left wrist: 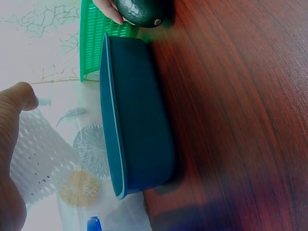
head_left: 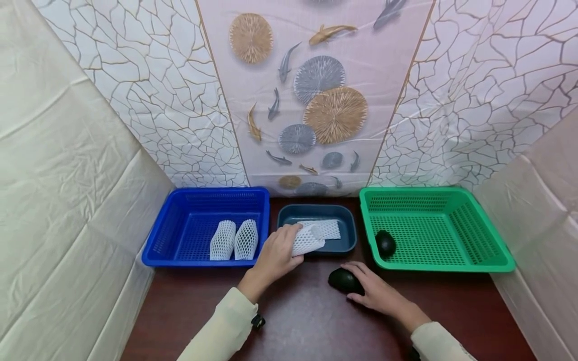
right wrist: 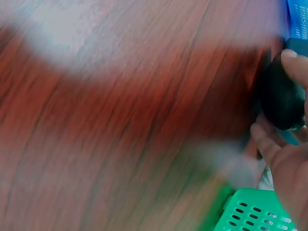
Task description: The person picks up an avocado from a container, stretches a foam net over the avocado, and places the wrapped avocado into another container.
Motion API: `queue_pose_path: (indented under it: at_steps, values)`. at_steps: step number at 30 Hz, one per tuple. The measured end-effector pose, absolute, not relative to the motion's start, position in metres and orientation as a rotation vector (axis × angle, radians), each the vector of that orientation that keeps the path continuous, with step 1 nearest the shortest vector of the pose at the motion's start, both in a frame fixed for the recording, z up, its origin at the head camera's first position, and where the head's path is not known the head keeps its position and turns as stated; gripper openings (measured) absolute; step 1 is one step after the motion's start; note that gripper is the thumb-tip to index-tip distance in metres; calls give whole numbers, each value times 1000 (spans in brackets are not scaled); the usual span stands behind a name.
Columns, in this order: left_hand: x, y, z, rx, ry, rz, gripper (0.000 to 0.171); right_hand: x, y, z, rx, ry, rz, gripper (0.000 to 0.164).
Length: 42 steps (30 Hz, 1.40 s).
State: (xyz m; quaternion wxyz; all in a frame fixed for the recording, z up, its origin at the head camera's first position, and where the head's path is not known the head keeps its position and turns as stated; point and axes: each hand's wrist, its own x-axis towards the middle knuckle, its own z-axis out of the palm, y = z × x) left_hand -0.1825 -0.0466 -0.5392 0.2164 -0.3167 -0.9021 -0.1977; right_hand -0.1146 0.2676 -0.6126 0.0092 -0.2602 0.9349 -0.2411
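My left hand [head_left: 277, 252] pinches a white foam net sleeve [head_left: 308, 239] between thumb and fingers, over the front left of a small dark teal tray [head_left: 347, 245]. Another flat foam net [head_left: 331, 229] lies inside that tray, partly behind the held one. In the left wrist view the held foam net [left wrist: 38, 156] hangs beside the thumb. A dark green avocado [head_left: 344, 282] is in the grip of my right hand [head_left: 377, 291], low over the table in front of the tray. The right wrist view shows fingers and thumb around the avocado [right wrist: 281, 96].
On the left stands a blue basket [head_left: 205, 262] with two net-covered things [head_left: 223, 240] in it. A green basket [head_left: 444, 267] on the right holds one dark avocado [head_left: 386, 244]. Fabric-covered walls [head_left: 58, 200] close in the dark red wooden table [head_left: 298, 321] at the sides and back.
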Motion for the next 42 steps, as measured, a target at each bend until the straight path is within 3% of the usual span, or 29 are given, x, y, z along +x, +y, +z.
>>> queue_pose_path:
  at_steps: [12, 42]
  values:
    - [-184, -47, -541, -864, -2470, -575, 68, -115, 271, -609, -776, 2961, -936, 74]
    - [-185, -40, -530, -876, -2479, -533, 65, -136, 260, -502, -781, 3077, -1264, 87]
